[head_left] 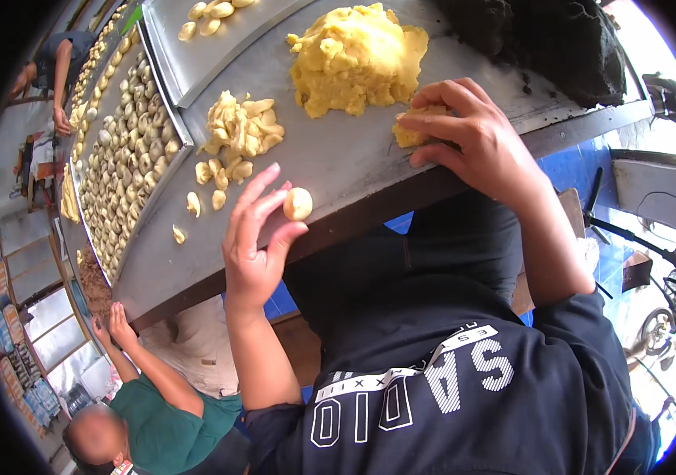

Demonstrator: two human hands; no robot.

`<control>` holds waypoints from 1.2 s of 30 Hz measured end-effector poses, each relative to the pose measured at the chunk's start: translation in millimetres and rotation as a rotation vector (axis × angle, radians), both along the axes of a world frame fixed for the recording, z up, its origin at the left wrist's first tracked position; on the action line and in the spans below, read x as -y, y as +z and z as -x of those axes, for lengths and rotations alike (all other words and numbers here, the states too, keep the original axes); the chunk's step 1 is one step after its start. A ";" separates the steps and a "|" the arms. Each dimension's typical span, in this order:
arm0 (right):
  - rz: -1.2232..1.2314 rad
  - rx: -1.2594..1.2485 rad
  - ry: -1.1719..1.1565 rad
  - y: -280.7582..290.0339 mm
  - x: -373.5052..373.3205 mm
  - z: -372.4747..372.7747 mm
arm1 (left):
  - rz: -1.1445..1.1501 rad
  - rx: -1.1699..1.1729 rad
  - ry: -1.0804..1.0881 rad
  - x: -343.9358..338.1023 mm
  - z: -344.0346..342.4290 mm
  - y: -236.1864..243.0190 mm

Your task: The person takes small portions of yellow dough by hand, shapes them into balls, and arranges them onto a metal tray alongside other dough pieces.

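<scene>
My left hand [255,237] pinches a small round ball of pale dough [298,203] between thumb and fingertips, just above the near edge of the metal table [338,162]. My right hand [472,138] rests its fingers on a yellow lump of dough [407,133] at the table's edge. Beyond it lies a large yellow mound of dough [357,59]. A pile of shaped pale pieces [241,127] sits to the left, with a few loose pieces [217,178] closer to my left hand.
Metal trays [128,134] on the left hold several rows of shaped pieces. Another tray [195,47] lies at the top. A person in a green shirt [167,427] sits low on the left, hands at the table; another person [57,67] works far left. Dark cloth [559,43] covers the table's right end.
</scene>
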State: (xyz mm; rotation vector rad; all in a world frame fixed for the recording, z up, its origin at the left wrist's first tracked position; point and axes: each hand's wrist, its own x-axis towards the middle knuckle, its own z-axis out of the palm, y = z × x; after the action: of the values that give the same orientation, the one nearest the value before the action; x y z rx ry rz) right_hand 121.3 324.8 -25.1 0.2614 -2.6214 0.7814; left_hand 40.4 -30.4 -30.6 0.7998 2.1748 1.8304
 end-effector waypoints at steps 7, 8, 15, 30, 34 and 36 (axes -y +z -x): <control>-0.011 -0.034 0.175 -4.7 30.9 22.9 | 0.516 -0.409 -0.127 -17.4 33.1 16.1; -0.054 -0.051 0.157 -1.1 32.4 28.3 | 0.515 -0.407 -0.128 -15.4 36.2 15.8; -0.066 -0.142 0.165 -8.6 39.8 34.3 | 0.224 -0.238 0.248 -8.7 4.7 -5.9; -0.066 -0.154 0.206 -5.9 40.3 22.6 | 0.589 0.007 -0.007 -34.3 41.0 46.9; -0.235 -0.218 0.079 -4.1 38.1 28.1 | 0.998 -0.804 -0.025 -67.3 44.9 16.8; -0.235 -0.213 0.074 -8.9 39.9 32.5 | 0.969 -0.706 -0.060 -69.7 48.4 24.0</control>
State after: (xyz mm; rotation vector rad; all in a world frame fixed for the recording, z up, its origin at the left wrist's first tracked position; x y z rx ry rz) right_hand 88.8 284.9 -34.0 0.4817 -2.5094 0.4385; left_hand -8.0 39.3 -6.6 1.2947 2.9062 0.2634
